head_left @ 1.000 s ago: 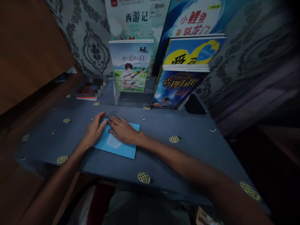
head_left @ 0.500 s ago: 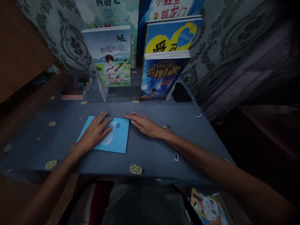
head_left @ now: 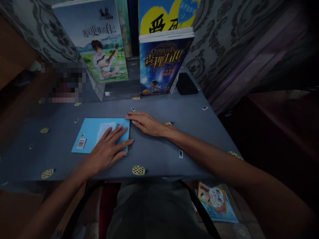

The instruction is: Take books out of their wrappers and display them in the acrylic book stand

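Note:
A thin light-blue book (head_left: 91,127) lies closed on the table with its barcode side up, the barcode at its lower left. My left hand (head_left: 109,149) rests across the book's right half, fingers spread and stretched over its cover and right edge. At the book's upper right corner is my right hand (head_left: 147,122), laid low on the cloth with its fingers extended and the tips touching that corner. Neither hand grips anything. Part of the cover's printed text is hidden under the left hand.
Upright books stand in clear holders at the back, among them a guitar-boy book (head_left: 104,49) and a dark-blue book (head_left: 161,66). A black phone (head_left: 186,83) lies beside them. Pineapple-print cloth covers the table (head_left: 159,159). Below its front edge are more books (head_left: 216,202).
My left hand has slid rightward across the book, uncovering the barcode. My right hand stays by the upper right corner. The view has tilted down and shifted.

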`<state>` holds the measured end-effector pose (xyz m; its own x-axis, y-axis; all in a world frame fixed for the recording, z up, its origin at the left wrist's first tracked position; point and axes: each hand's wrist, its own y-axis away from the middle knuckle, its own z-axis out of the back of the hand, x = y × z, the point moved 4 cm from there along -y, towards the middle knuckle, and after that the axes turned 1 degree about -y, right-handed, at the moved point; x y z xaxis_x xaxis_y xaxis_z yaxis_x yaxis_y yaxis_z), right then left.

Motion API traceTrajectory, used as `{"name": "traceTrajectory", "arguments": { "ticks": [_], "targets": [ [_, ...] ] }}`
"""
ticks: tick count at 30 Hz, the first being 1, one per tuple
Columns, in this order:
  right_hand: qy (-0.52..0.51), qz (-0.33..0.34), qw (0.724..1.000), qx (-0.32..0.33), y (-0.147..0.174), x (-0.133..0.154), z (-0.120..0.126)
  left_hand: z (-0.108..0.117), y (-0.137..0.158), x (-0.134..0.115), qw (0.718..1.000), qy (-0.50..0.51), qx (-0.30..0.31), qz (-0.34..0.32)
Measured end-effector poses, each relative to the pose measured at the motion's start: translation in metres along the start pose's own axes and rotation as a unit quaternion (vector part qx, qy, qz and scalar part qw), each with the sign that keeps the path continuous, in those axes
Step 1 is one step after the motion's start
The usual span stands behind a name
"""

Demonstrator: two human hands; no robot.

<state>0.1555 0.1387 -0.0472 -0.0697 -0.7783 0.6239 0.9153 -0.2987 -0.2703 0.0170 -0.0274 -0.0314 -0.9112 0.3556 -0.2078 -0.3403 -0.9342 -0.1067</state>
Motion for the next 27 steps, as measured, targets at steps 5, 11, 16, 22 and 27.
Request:
{"name": "traceTrajectory", "arguments": {
  "ticks": [5, 11, 16, 22, 27],
  "targets": [
    [0.026, 0.045, 0.998, -0.028, 0.003, 0.018, 0.003, 0.003, 0.021, -0.014, 0.998, 0.016, -0.035, -0.04],
    [0.07, 0.082, 0.993, -0.05, 0.04, 0.063, -0.008, 0.019, 0.046, 0.015, 0.97, 0.004, -0.17, 0.172],
    [0.099, 0.13, 0.984, -0.066, 0.065, 0.098, -0.024, 0.016, 0.057, 0.05, 0.918, -0.051, -0.173, 0.353],
    [0.11, 0.161, 0.98, -0.048, 0.066, 0.124, -0.039, 0.021, 0.019, 0.085, 0.957, 0.025, -0.136, 0.255],
    [0.102, 0.172, 0.98, 0.011, 0.054, 0.131, -0.048, 0.027, -0.032, 0.109, 0.985, 0.031, -0.069, 0.156]
  ]
}}
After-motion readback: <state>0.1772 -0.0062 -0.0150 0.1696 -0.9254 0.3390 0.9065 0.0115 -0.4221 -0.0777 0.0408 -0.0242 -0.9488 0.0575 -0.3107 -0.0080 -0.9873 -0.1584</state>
